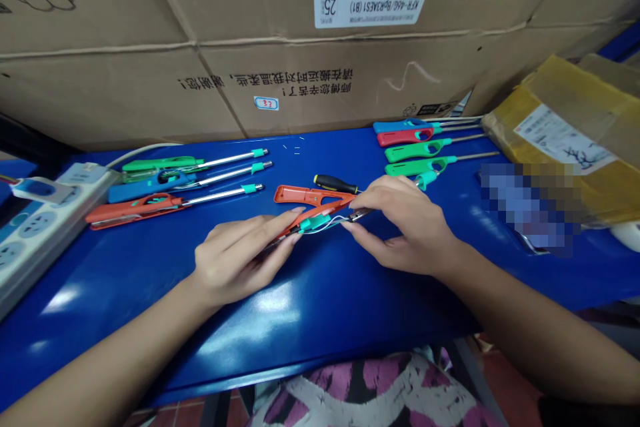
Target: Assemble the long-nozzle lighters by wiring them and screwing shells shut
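My left hand [245,250] is closed on an opened orange lighter half [300,215], a long-necked gas lighter's body, with a teal trigger [314,223] and thin wires showing. Between the thumb and fingers of my right hand [405,227] is a short metal lighter tube [359,214], joined to the body by the thin wires [333,221]. Just behind my hands lies the other orange casing half [300,195] on the blue table. Touching distance from it is a black and yellow screwdriver [335,183], its tip hidden near my right hand.
Several lighters, one being a red-orange lighter [135,209], lie left beside a white power strip [60,213]. More lie at the back right, including a green lighter [415,149]. A taped box [565,140], a blurred phone [525,207] and a large carton [225,93] border the blue table [240,340].
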A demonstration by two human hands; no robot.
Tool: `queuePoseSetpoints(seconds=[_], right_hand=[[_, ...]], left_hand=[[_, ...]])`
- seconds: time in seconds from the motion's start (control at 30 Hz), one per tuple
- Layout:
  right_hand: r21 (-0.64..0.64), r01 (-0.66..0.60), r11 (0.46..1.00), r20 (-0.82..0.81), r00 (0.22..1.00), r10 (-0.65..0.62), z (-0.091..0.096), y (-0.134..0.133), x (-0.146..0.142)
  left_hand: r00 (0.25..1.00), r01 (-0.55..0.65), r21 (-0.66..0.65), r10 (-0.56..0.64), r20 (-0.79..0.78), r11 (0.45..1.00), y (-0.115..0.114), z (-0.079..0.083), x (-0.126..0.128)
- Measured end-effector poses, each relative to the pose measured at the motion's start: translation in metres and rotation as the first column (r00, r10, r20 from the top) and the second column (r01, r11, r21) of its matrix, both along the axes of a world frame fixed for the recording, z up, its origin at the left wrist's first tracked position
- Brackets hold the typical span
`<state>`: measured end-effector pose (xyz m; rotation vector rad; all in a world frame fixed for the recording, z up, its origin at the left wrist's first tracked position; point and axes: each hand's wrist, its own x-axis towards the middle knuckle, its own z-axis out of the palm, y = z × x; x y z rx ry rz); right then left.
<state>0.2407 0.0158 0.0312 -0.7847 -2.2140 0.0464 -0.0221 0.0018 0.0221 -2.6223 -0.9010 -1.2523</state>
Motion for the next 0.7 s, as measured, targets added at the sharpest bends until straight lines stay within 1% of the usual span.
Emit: queuePoseSetpoints(seconds=[0.07,0.23,0.37,0.5,0.7], right_hand=[[0.006,0.003,1.0,0.012,1.0,-0.003,-0.0004,0.0005,0.0004],[0.041,-0.041,0.998,0.046,0.998,0.039,0.0002,0.001,0.0015],[-0.002,-0.046,0.999,0.073,0.996,0.046,0.0027,-0.0006,0.0019],[-0.007,-0.045,0.999,0.105,0.993,0.046,0.0045,-0.0023,0.002],[0.027,-0.044,0.999,0.06,0.997,0.042,0.0036,-0.0023,0.002]], left_hand=[[1.0,-0.007,0.0,0.007,-0.001,1.0,-0.0002,0.0,0.0],[1.0,-0.021,-0.007,0.021,-0.007,1.0,-0.0005,0.0,-0.0001],[1.0,-0.004,-0.007,0.004,-0.018,1.0,-0.0002,0.0003,0.0004],[1.0,0.005,-0.007,-0.005,-0.009,1.0,0.0,-0.0002,0.0007],[1.0,0.005,-0.01,-0.005,0.0,1.0,-0.0005,-0.0001,-0.0005]])
